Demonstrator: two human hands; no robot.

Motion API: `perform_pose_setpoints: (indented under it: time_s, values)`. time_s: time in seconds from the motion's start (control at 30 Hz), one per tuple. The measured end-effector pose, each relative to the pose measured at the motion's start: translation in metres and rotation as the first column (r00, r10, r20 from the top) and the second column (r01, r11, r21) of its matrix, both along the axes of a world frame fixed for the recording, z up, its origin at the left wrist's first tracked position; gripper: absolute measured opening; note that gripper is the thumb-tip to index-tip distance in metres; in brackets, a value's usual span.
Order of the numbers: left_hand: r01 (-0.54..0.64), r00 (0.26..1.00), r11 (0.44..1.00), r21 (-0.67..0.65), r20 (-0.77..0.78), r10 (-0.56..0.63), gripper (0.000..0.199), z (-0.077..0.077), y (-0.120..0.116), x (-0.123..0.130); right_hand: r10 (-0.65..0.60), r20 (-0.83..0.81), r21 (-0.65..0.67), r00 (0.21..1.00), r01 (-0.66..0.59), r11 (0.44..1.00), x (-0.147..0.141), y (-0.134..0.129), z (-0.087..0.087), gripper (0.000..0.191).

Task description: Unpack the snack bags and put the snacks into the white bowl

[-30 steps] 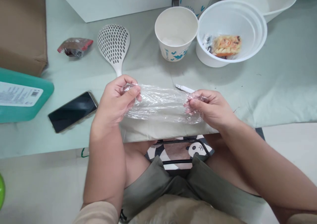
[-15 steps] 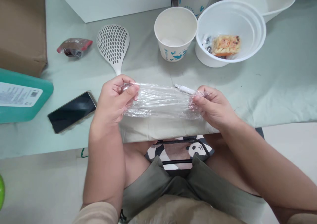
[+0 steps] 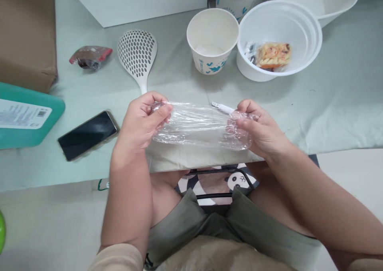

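Observation:
A sheet of crinkled clear plastic film point(image 3: 197, 125) is stretched between my two hands over the front edge of the table. My left hand point(image 3: 146, 121) pinches its left end between thumb and fingers. At the other end my right hand point(image 3: 259, 127) is closed on the bunched film. Behind the film, near my right fingers, lies a thin white tool point(image 3: 223, 107) with a grey tip, perhaps a small cutter; its other end is hidden. Just beyond my left hand rests a white slotted skimmer point(image 3: 138, 55), its handle running out of sight behind that hand.
A paper cup point(image 3: 212, 43) touches a white plastic bowl point(image 3: 279, 19) holding wrapped food point(image 3: 273, 55). Stacked cups point(image 3: 239, 1) stand behind. To the left are a phone point(image 3: 88, 135), a small packet point(image 3: 90, 57), a green container point(image 3: 30, 139) and a cardboard box point(image 3: 26, 31).
Both hands have shifted slightly right with the film still held. At the right end, the film's lower edge spreads a little further down.

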State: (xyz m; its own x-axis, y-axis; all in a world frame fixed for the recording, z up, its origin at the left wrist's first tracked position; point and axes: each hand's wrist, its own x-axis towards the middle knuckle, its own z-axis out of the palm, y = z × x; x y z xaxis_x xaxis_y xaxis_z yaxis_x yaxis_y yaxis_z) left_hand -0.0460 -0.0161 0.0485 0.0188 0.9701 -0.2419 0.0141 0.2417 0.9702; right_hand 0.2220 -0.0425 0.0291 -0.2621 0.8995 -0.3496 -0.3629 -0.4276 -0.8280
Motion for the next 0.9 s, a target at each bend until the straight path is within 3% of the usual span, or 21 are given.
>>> perform_pose_setpoints:
  time_s: [0.4, 0.6, 0.73, 0.9]
  values:
    - [-0.017, 1.000, 0.999, 0.030, 0.018, 0.016, 0.045, -0.0029, 0.0014, 0.0026, -0.032, -0.052, 0.055, 0.998, 0.035, 0.998, 0.0028, 0.0014, -0.0010, 0.043]
    - [-0.014, 0.999, 0.999, 0.043, 0.049, 0.012, 0.045, -0.0034, 0.0017, -0.0007, -0.101, -0.122, -0.100, 0.987, 0.089, 0.991, 0.0033, 0.0016, -0.0010, 0.062]
    - [-0.006, 0.998, 0.995, 0.102, 0.059, 0.000, 0.043, -0.0032, 0.0014, -0.0006, 0.024, -0.115, -0.138, 0.993, -0.040, 0.990, 0.0035, 0.0003, -0.0030, 0.068]
    - [-0.028, 0.996, 0.998, 0.058, 0.082, 0.023, 0.036, -0.0011, -0.0004, -0.0025, 0.229, 0.012, -0.168, 0.973, -0.223, 0.960, 0.0045, 0.0007, -0.0045, 0.043]
